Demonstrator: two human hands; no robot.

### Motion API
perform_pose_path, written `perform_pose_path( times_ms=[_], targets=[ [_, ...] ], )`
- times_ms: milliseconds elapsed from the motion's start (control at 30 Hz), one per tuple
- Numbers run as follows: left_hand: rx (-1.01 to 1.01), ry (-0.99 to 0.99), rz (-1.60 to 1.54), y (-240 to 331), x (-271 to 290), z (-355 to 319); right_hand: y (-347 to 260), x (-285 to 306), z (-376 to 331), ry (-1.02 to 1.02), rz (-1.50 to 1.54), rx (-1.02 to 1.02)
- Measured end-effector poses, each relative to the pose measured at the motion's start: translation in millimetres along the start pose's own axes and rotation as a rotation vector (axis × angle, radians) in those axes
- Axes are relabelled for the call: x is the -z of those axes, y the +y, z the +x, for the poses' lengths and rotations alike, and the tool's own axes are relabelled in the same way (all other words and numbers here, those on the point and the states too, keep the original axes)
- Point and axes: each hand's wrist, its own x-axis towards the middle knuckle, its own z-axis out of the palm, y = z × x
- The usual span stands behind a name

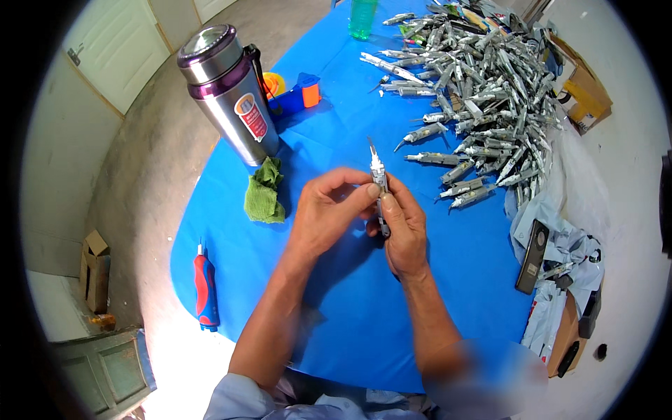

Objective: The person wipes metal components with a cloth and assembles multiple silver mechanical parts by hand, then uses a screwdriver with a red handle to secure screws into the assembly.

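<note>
Near the far left edge of the blue table (336, 329), a steel flask (231, 91) with a red oval label is standing beside a folded green cloth (264, 192); an orange-and-blue tape dispenser (302, 94) is lying just behind it. Along the far right edge, a big heap of silvery utility knives (483, 91) is spreading, with grey plastic bags (567, 245) and a dark phone (533, 255) hanging over the right edge. Open blue surface is lying around the middle, where both hands are meeting: the left hand (325, 213) is pinching and the right hand (402, 227) is gripping one utility knife (379, 183), held upright, blade up. A red-and-blue screwdriver (205, 288) is resting at the near left edge.
</note>
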Motion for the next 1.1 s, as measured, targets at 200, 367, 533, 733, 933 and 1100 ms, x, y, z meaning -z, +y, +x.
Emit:
perform_pose_path(
  times_ms=[200, 367, 533, 733, 933, 1100],
  targets=[
    [0.052, 0.101, 0.04, 1, -4, -1, -4, -3, 0, -0.011, -0.082, -0.004],
    [0.026, 0.059, 0.049, -7, 1, 1, 2, -5, 3, 0.021, -0.067, 0.03],
    [-0.005, 0.089, 0.11, -11, 3, 2, 3, -6, 3, 0.049, -0.016, -0.008],
    [0.008, 0.113, 0.245, -4, 0, 1, -2, -1, 1, 0.067, 0.079, -0.075],
    [0.053, 0.118, 0.254, -6, 3, 1, 1, -3, 1, 0.053, 0.085, -0.052],
    [0.078, 0.119, 0.281, -3, 3, 1, 2, -5, 0, 0.059, 0.038, 0.002]
  ],
)
